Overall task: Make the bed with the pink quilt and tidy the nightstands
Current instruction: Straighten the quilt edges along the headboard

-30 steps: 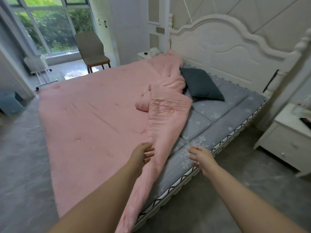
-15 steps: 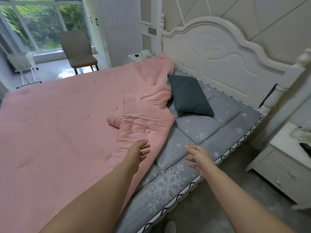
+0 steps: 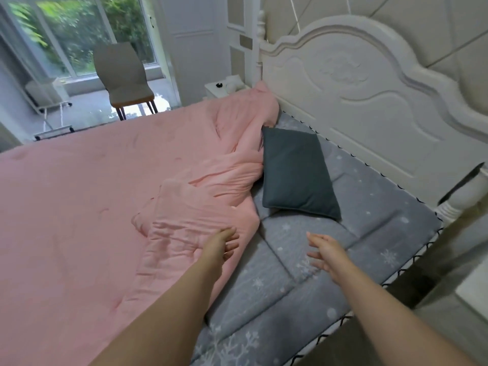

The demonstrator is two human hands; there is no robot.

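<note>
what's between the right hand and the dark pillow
In the head view, only bare grey snowflake mattress pad lies between the right hand and the dark pillow.

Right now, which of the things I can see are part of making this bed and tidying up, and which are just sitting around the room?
Part of the job:
pink quilt, bunched near the pillow
dark pillow
grey mattress pad, left uncovered
far nightstand with small items on it
left hand and right hand, both open

Just there:
chair
headboard
window
</note>
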